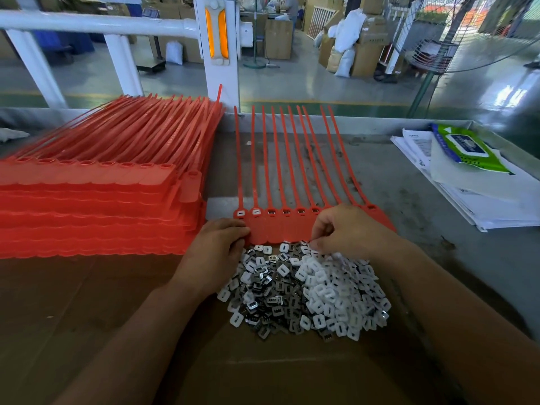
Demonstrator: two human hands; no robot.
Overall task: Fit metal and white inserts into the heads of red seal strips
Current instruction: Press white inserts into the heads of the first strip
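Observation:
A joined row of red seal strips (280,226) lies flat on the table, tails pointing away from me. The two leftmost heads show white inserts (255,212); several heads to their right show metal inserts (285,211). Below the row lies a heap of loose metal inserts (271,302) and white inserts (336,290). My left hand (217,252) grips the row's near left edge. My right hand (347,232) hovers over the row's right end, fingertips curled down into the heap; whether it pinches an insert is hidden.
A tall stack of red seal strips (96,200) fills the table's left side. Papers (482,200) and a green wipes pack (467,150) lie at the right. Brown cardboard (117,317) covers the near table. A white rail (96,23) stands behind.

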